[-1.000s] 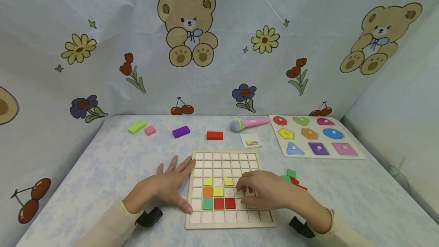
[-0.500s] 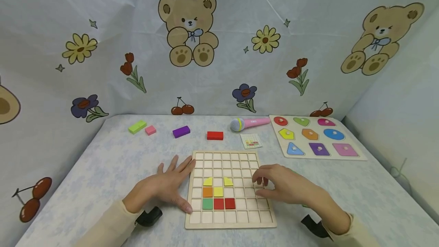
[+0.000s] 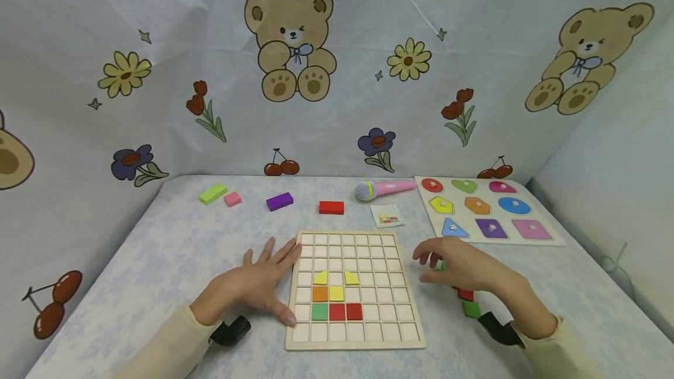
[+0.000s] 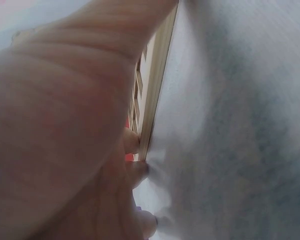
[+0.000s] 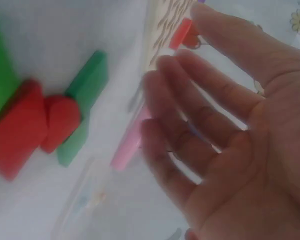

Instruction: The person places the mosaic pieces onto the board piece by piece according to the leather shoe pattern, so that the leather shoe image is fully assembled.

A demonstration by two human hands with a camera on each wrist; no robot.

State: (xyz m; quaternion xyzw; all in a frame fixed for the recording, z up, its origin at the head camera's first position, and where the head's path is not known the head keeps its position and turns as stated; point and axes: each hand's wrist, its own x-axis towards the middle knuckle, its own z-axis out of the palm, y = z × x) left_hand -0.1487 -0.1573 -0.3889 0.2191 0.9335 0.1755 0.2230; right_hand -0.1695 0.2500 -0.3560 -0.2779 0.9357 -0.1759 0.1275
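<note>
A wooden grid board (image 3: 371, 312) lies on the table, holding orange, green, yellow and red tiles in several of its cells. The yellow tile (image 3: 336, 293) sits beside the orange tile (image 3: 319, 293), above a row of one green and two red squares. My left hand (image 3: 258, 285) rests with spread fingers along the board's left edge, thumb at the lower part. To the right of the board, my right hand (image 3: 458, 262) hovers with loosely bent fingers and nothing in them. Beneath and beside it lie loose red tiles (image 5: 20, 132) and green tiles (image 5: 90, 77), partly hidden in the head view.
Behind the board stand a red block (image 3: 331, 208), a purple block (image 3: 279, 201), a pink block (image 3: 232, 199) and a lime block (image 3: 213, 193). A small pattern card (image 3: 387, 216), a pink toy microphone (image 3: 387, 188) and a shape puzzle board (image 3: 505, 240) lie at the back right.
My right hand has moved right, from over the grid board to above the loose tiles. The left hand stays at the board's edge, and the tiles on the board look the same.
</note>
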